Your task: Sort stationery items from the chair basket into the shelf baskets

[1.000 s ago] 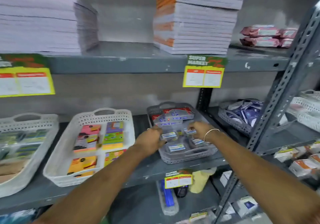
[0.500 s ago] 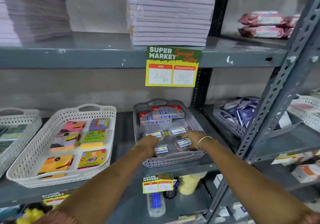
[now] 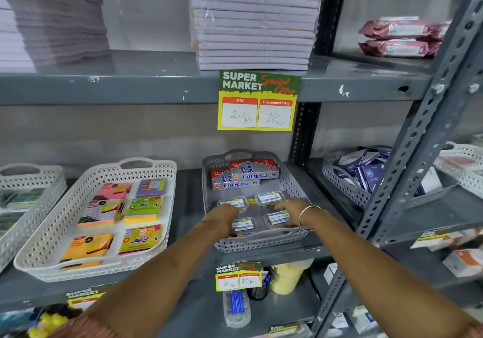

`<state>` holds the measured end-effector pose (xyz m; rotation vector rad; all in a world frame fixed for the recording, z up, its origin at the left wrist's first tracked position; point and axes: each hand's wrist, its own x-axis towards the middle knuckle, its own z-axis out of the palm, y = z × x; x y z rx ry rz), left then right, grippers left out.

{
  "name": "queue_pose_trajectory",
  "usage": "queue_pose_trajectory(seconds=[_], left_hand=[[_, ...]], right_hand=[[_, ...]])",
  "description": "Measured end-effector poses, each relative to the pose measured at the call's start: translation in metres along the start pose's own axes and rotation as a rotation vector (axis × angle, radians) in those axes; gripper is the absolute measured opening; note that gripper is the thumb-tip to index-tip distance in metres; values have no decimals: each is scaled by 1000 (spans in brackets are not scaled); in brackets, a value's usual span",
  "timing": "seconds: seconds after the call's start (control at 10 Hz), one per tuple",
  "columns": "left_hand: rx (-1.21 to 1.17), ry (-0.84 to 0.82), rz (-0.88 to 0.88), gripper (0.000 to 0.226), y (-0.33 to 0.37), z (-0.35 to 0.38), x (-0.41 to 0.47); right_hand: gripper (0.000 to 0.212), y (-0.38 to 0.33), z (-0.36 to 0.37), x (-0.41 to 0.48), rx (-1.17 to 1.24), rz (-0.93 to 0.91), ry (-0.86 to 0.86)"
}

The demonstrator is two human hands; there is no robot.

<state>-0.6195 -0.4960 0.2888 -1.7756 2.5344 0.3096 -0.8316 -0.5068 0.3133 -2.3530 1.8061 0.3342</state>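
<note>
Both arms are stretched forward into the grey shelf basket [image 3: 257, 242] on the middle shelf [image 3: 321, 248]. The left hand [image 3: 224, 216] is laid palm-down over the near-left clear tubs, fingers curled; whether anything is gripped cannot be told. The right hand [image 3: 292, 211], bangle [image 3: 306, 216] at the wrist, is spread flat across the right-hand tubs [image 3: 277, 218], nothing clearly pinched. Four small labelled tubs are seen in the basket's front half, Softek boxes [image 3: 244, 177] stacked at its back. To the left, sticky-note pads are laid out in a white basket [image 3: 39, 248]. Above, a price tag [image 3: 257, 101] is fixed under stacked notebooks [image 3: 254, 21].
</note>
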Motion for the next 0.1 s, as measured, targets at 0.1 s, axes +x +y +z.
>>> queue_pose_trajectory(seconds=[0.1], left_hand=[[-34, 91, 2, 49, -4, -3, -5]], right_hand=[[67, -2, -4, -3, 58, 24, 43]])
